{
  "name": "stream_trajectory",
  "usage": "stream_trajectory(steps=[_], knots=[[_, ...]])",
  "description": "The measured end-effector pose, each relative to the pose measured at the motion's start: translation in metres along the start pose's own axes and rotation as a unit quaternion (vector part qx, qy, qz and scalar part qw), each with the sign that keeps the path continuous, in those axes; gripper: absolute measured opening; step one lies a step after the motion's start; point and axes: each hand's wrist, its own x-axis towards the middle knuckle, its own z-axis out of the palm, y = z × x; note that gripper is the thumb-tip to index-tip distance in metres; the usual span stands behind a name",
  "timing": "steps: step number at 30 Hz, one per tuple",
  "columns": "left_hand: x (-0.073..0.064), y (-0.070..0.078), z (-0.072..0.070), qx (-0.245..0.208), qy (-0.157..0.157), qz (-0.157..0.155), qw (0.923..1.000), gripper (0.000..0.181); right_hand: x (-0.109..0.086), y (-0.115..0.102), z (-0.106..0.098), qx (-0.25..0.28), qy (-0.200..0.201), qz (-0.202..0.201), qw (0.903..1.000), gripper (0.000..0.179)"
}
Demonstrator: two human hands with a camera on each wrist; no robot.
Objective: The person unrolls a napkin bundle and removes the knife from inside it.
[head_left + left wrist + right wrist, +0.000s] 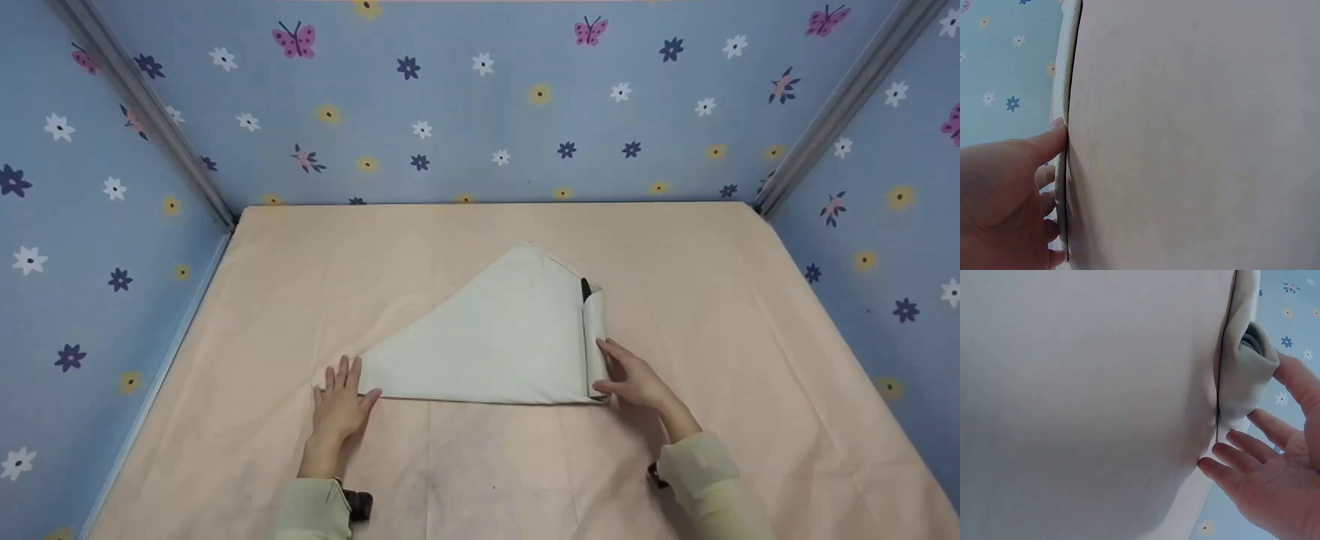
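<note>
A pale, off-white folded cloth [480,345] lies on the bed-like surface, wide at the right and narrowing to the left. Its right edge is turned into a small roll [595,345], whose coiled end shows in the right wrist view. My left hand [339,409] rests flat on the narrow left end, fingers spread, thumb along the near edge. Against the outer side of the roll, my right hand [637,379] touches with thumb and fingertips; its fingers look spread and fairly straight in the right wrist view. A dark strip [586,290] shows at the roll's far end.
The surface has a peach-coloured cover [487,465] with slight creases. Blue panels [480,97] printed with flowers and butterflies stand behind and at both sides, with grey posts [840,112] at the back corners. Dark straps [358,506] sit at both wrists.
</note>
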Motion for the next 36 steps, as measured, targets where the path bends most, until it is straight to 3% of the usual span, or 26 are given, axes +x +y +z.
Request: stream_trajectory(steps=[16, 29, 36], knots=[[0.000, 0.002, -0.001, -0.003, -0.003, -0.006, 1.0000, 0.069, -0.005, 0.009, -0.007, -0.008, 0.008, -0.010, 0.9999, 0.070], [-0.001, 0.003, -0.001, -0.005, -0.002, -0.003, 1.0000, 0.069, -0.004, -0.007, -0.002, 0.003, 0.052, -0.030, 0.9982, 0.060], [0.000, 0.002, 0.000, -0.002, -0.001, -0.004, 1.0000, 0.068, 0.001, -0.013, 0.008, 0.002, 0.071, -0.022, 0.9972, 0.058]])
